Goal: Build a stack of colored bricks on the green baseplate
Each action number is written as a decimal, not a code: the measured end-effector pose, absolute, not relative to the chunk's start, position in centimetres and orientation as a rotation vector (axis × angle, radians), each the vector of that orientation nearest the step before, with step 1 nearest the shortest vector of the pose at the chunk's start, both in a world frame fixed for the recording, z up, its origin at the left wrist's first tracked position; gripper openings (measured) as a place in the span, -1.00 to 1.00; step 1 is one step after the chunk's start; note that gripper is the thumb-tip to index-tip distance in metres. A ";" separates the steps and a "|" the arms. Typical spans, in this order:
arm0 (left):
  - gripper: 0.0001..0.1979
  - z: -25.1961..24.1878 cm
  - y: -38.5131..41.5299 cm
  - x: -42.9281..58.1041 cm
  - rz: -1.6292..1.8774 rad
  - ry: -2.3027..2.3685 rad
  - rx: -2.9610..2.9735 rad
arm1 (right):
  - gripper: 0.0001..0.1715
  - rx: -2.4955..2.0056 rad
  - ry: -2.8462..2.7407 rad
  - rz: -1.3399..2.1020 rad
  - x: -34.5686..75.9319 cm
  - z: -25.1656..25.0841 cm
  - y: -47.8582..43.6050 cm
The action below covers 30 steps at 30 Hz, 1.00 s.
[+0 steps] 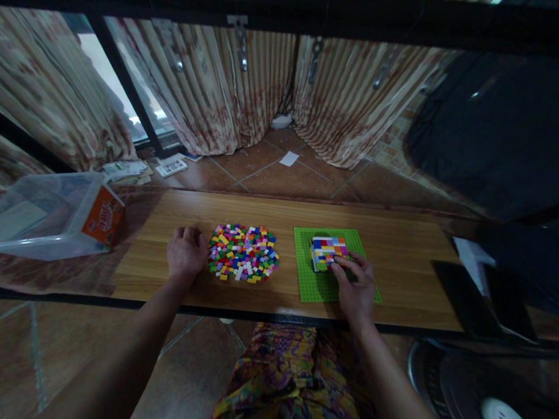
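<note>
A pile of small multicoloured bricks (244, 253) lies spread on the wooden board. Just left of it, my left hand (187, 253) rests on the board with its fingers curled in; whether it holds anything is hidden. On the right, a green studded baseplate (311, 288) carries a block built of coloured bricks (325, 249). My right hand (357, 280) is over the plate's right part, thumb and fingers brought together at the block's lower right edge. Anything between those fingertips is too small to make out.
The wooden board (411, 259) spans the table. A clear plastic box (53, 228) with an orange label stands at the far left. Dark flat objects (468, 297) lie at the right end. Striped curtains hang behind, beyond a tiled floor.
</note>
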<state>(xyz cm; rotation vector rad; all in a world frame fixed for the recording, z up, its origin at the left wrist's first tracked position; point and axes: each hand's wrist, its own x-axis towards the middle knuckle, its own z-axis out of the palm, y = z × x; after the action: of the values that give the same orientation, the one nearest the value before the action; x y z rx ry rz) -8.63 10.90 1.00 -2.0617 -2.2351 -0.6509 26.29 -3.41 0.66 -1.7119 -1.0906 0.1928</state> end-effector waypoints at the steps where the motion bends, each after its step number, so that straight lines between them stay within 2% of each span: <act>1: -0.72 1.0 10.9 -8.6 -0.650 -2.236 -2.060 | -0.69 -1.703 -1.075 0.215 26.3 0.7 -3.3; 23: -0.69 0.8 11.1 -8.5 -0.661 -2.228 -2.035 | -0.60 -1.647 -0.935 0.374 27.2 0.6 -3.3; 30: -0.71 1.0 10.9 -8.4 -0.660 -2.260 -2.048 | -0.55 -1.732 -0.929 0.276 26.7 1.5 -3.4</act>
<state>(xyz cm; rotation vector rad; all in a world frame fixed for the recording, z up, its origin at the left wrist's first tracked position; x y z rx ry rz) -8.39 10.88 1.03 -2.0479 -2.2604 -0.6604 26.75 -3.37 1.48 -1.7316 -0.9286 0.2762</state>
